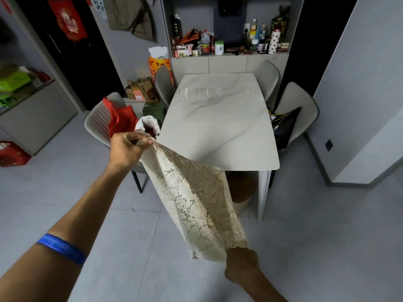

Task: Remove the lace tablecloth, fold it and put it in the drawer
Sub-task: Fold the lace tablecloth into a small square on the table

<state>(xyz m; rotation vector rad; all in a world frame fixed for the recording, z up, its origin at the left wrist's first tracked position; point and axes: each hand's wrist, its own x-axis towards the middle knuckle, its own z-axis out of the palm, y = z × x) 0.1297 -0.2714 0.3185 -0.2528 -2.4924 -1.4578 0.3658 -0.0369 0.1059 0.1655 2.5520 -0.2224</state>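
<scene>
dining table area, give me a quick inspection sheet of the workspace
surface: marble table bare, cloth off it
job's things: lace tablecloth held in the air as a long folded strip; no drawer identified
clutter: red bag on left chair, black bag on right chair, bottles on shelf
grips: left hand grips the top end, right hand the bottom end
cables: nothing seen
surroundings: grey tiled floor, four chairs
</scene>
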